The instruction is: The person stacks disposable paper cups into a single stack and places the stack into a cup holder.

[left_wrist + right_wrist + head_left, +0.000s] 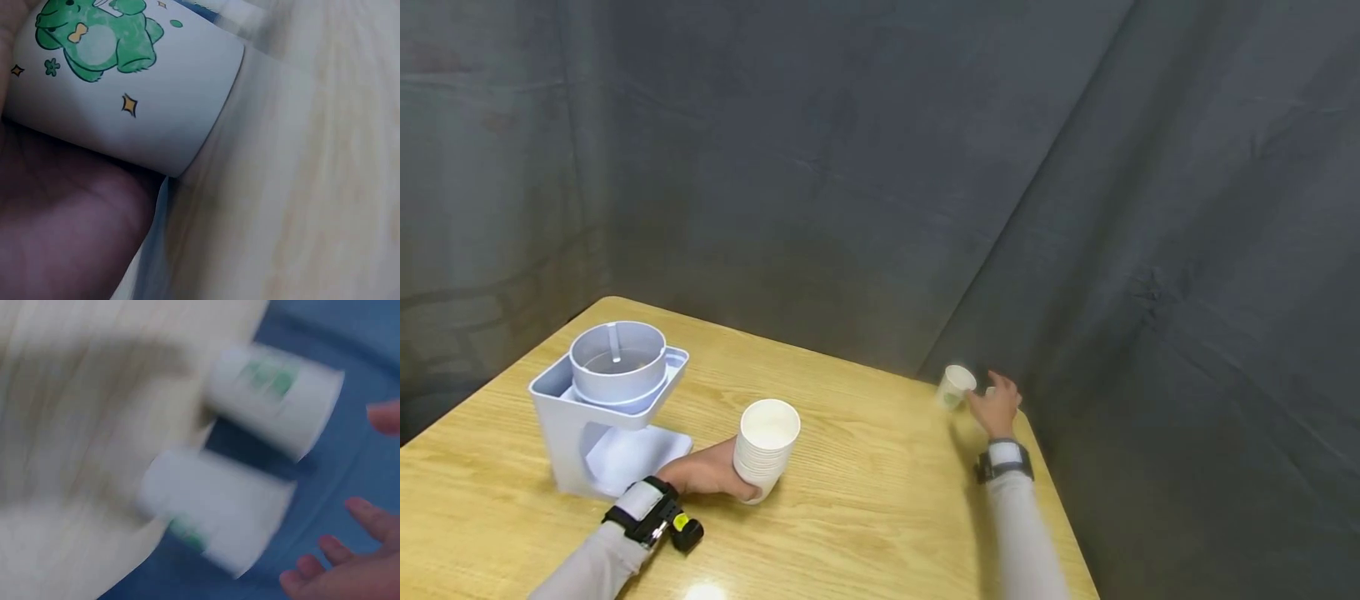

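My left hand (711,471) grips a stack of white paper cups (767,442), tilted over the table with its rims up. In the left wrist view, the cup at the stack's lower end (187,106) shows a green cartoon animal and small orange stars. At the far right corner my right hand (997,404) is by two single cups. One paper cup (956,387) is to its left; the other is mostly hidden behind the fingers. The right wrist view, blurred, shows both cups, an upper one (272,394) and a lower one (212,509), apart from the spread fingers (369,519).
Left of the stack stands a white countertop device (561,433) with a round open bowl (617,383) on top and a flat base plate. The wooden table (865,475) ends at a dark cloth backdrop (820,183) behind and to the right.
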Demonstrator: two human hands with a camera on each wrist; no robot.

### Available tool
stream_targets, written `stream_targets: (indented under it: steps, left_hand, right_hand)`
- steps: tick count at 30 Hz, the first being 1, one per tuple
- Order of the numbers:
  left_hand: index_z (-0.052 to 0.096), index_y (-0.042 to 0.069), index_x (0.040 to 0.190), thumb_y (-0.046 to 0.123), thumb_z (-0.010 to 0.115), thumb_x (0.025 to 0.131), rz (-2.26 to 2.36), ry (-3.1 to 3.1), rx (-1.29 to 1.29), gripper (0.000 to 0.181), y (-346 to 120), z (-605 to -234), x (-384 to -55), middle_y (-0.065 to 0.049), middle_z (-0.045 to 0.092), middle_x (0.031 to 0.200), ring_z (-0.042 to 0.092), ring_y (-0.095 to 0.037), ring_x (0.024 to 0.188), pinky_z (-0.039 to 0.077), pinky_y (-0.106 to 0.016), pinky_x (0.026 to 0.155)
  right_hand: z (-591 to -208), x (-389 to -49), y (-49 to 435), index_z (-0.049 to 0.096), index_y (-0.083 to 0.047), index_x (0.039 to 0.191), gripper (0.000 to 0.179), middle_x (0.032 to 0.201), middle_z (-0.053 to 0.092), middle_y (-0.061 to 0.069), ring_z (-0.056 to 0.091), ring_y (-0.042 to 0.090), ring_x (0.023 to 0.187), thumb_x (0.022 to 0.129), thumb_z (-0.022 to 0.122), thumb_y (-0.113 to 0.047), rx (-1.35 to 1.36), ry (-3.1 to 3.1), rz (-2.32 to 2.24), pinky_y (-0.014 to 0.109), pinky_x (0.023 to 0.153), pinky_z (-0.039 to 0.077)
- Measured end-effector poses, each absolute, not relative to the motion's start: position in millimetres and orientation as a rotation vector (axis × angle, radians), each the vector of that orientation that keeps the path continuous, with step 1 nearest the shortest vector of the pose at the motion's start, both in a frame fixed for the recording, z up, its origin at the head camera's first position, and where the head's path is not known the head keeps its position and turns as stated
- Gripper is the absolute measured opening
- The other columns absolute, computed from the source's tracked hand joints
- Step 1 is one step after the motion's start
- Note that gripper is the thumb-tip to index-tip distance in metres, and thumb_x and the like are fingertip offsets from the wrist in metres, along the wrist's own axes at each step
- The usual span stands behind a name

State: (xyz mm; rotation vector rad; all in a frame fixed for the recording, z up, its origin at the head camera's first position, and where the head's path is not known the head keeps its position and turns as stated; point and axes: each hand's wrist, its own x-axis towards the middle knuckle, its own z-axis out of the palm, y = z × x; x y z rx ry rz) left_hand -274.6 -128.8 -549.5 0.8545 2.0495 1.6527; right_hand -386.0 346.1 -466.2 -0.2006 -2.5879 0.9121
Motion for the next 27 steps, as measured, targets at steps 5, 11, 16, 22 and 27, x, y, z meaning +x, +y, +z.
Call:
stream_targets:
  steps: [5, 11, 16, 22, 27]
  left_hand:
    - [0.036, 0.004, 0.138, 0.012, 0.079, 0.069, 1.636, 2.052, 0.87, 0.082, -127, -550, -274, -0.012, 0.055, 0.127, 0.051, -0.022, 0.116, 0.033, -0.044, 0.103]
    - [0.036, 0.005, 0.138, 0.012, 0.079, 0.069, 1.638, 2.037, 0.875, 0.082, -124, -549, -273, -0.013, 0.054, 0.128, 0.049, -0.026, 0.117, 0.032, -0.047, 0.103]
    - [0.036, 0.005, 0.138, 0.012, 0.08, 0.068, 1.636, 2.035, 0.877, 0.083, -124, -549, -273, -0.013, 0.055, 0.127, 0.049, -0.026, 0.117, 0.032, -0.047, 0.103]
    - [0.036, 0.003, 0.138, 0.012, 0.079, 0.069, 1.635, 2.035, 0.895, 0.081, -123, -549, -271, -0.014, 0.055, 0.127, 0.052, -0.018, 0.115, 0.032, -0.047, 0.103]
    - [0.033, 0.002, 0.139, 0.012, 0.079, 0.069, 1.632, 2.047, 0.863, 0.084, -123, -547, -270, -0.012, 0.055, 0.126, 0.051, -0.017, 0.114, 0.034, -0.04, 0.101]
  right_hand:
    - [-477, -393, 389, 0.022, -0.004, 0.151, 0.095, 0.154, 0.007, 0.035, 0.006, 0.058, 0.137, 0.077, 0.073, -0.033, -0.269, -2.813, 0.776, 0.071, 0.108, 0.011]
    - [-498, -403, 418, 0.038, 0.004, 0.141, 0.083, 0.138, 0.036, 0.041, 0.035, 0.06, 0.124, 0.072, 0.071, -0.028, -0.123, -2.866, 0.511, 0.067, 0.103, 0.029]
    - [-511, -400, 419, 0.045, 0.004, 0.129, 0.064, 0.115, 0.048, 0.036, 0.05, 0.05, 0.101, 0.076, 0.07, -0.022, -0.142, -2.747, 0.666, 0.059, 0.085, 0.045]
    - [-523, -379, 390, 0.04, 0.0, 0.128, 0.063, 0.114, 0.046, 0.029, 0.049, 0.042, 0.095, 0.076, 0.069, -0.021, -0.315, -2.681, 0.756, 0.051, 0.076, 0.045]
    - [-516, -354, 357, 0.039, -0.003, 0.134, 0.07, 0.12, 0.043, 0.025, 0.051, 0.038, 0.095, 0.075, 0.07, -0.023, -0.318, -2.694, 0.869, 0.045, 0.072, 0.048]
